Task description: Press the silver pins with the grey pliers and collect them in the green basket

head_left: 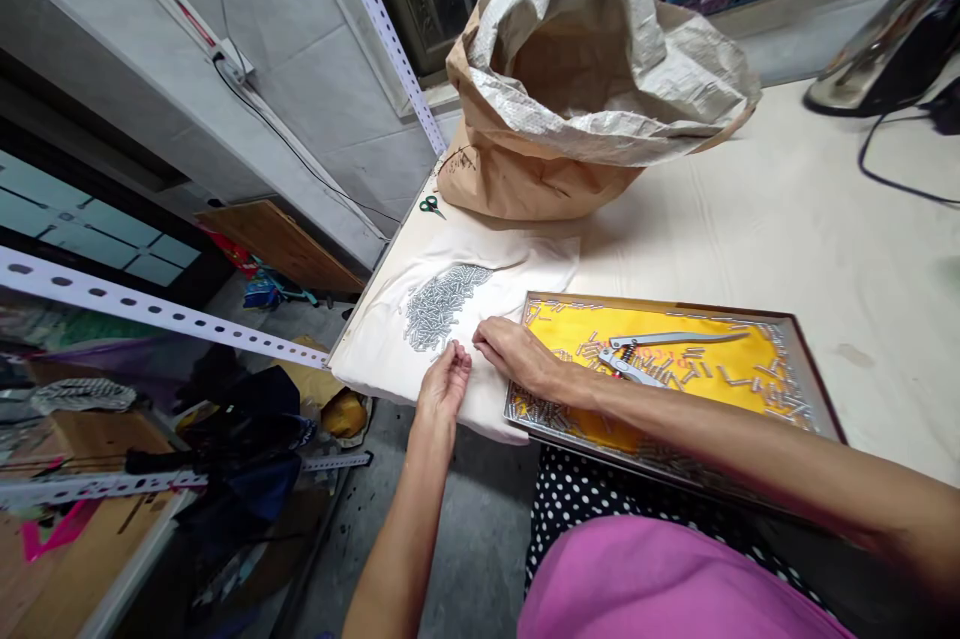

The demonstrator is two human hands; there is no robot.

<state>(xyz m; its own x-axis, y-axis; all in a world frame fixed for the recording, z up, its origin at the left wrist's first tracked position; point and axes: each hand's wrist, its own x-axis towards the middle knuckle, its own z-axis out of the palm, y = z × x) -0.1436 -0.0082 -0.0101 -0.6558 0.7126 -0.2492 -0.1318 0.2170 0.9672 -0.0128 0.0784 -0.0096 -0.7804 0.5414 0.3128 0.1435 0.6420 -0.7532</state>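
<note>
My left hand (445,381) is over the front edge of a white cloth (375,344), palm partly up, its fingers pinched together on something too small to make out. Just right of it, my right hand (514,351) has its fingers bent and pressed together, near the left end of the tray; what they hold is hidden. A pile of small grey metal pieces (439,307) lies on the cloth beyond my hands. In a shallow tray (814,369) with a yellow bottom, many similar pieces are scattered around grey-handled pliers (675,339). My right forearm passes above the tray.
A large brown paper sack (540,179) with an open mouth stands behind the cloth on the table (885,319). Green-handled scissors (431,206) lie at the table's left edge. A dark appliance with a cord (862,69) is at the back right. A perforated white rail (165,311) runs along the left.
</note>
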